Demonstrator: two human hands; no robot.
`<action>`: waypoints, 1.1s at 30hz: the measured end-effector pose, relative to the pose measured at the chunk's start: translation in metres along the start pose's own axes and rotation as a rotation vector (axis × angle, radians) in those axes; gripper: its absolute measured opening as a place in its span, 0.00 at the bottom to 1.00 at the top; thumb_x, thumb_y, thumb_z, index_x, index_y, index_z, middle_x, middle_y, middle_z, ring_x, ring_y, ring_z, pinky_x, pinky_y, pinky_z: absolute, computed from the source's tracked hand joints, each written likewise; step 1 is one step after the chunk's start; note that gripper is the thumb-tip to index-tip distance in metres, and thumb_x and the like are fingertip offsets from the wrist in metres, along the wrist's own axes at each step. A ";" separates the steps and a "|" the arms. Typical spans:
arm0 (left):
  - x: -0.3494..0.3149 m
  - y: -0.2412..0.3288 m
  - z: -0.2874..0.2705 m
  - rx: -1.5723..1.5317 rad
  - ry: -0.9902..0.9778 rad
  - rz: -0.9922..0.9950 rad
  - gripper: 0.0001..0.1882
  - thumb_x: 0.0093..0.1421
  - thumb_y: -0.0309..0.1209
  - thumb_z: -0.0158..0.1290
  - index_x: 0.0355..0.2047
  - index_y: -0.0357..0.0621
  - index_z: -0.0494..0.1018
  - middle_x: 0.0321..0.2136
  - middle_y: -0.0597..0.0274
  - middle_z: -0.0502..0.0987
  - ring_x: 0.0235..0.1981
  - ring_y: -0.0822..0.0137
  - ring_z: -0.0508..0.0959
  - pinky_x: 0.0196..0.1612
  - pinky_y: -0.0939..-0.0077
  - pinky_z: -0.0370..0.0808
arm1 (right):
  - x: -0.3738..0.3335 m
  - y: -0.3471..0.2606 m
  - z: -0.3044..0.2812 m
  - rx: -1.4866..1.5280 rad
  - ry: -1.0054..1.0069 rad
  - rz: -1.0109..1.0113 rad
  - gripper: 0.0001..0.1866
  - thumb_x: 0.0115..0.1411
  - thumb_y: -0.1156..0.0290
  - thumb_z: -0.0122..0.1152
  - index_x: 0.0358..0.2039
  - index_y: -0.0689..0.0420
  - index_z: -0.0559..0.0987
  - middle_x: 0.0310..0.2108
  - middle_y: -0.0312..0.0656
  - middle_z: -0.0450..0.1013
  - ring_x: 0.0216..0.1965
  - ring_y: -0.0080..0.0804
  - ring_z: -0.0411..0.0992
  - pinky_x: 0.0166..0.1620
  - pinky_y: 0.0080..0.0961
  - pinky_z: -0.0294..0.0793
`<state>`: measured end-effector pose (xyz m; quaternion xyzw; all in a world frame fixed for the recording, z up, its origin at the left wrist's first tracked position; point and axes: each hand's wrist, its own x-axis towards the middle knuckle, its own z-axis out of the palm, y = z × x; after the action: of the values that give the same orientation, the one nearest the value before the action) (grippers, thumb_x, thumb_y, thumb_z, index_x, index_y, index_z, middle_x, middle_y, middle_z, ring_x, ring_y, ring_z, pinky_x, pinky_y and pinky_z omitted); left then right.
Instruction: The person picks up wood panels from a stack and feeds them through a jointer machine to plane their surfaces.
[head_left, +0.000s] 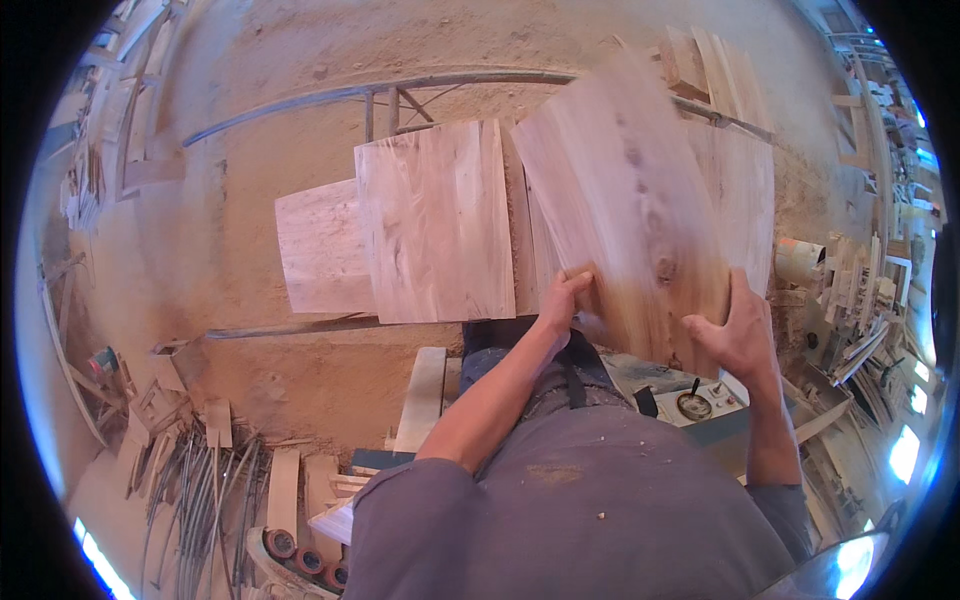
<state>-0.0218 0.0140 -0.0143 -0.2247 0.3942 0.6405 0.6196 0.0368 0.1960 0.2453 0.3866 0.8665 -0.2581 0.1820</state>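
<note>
Gripping wide board [640, 190], right of frame centre, with left hand [562, 298] and right hand [740, 328] closed on opposite edges near lower end, probably for even balance; next to overlapping panels [435, 225], centre left, apparently kept off sandy floor [270, 385] by metal rails [480, 77].

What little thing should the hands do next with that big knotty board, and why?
Perhaps turn the knotty wooden board a little, to line it up with the pale wooden panel partly hidden behind it. The left hand and right hand hold its near end from opposite sides, and it slants across that panel in this view.
</note>
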 end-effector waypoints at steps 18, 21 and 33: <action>-0.012 0.154 -0.345 0.512 0.755 0.229 0.33 0.55 0.41 0.65 0.57 0.33 0.72 0.44 0.51 0.81 0.45 0.52 0.82 0.49 0.56 0.78 | -0.019 -0.038 0.068 -0.028 0.106 -0.097 0.38 0.44 0.66 0.75 0.54 0.64 0.67 0.34 0.64 0.77 0.36 0.65 0.78 0.40 0.52 0.79; -0.040 0.152 -0.328 0.356 0.507 0.224 0.33 0.54 0.39 0.66 0.56 0.34 0.72 0.41 0.53 0.81 0.39 0.55 0.83 0.43 0.55 0.82 | -0.018 -0.035 0.067 -0.037 0.122 -0.093 0.37 0.44 0.65 0.74 0.53 0.65 0.68 0.34 0.64 0.77 0.36 0.65 0.78 0.41 0.51 0.78; -0.160 0.154 -0.098 0.247 0.283 0.487 0.21 0.51 0.21 0.59 0.47 0.31 0.74 0.35 0.58 0.81 0.31 0.65 0.81 0.34 0.71 0.80 | -0.011 -0.028 0.048 -0.001 0.037 -0.044 0.35 0.43 0.64 0.73 0.48 0.67 0.68 0.35 0.66 0.77 0.40 0.66 0.77 0.44 0.50 0.77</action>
<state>-0.1700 -0.1497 0.0874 -0.1335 0.5936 0.6797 0.4096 0.0274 0.1455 0.2215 0.3722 0.8782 -0.2541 0.1603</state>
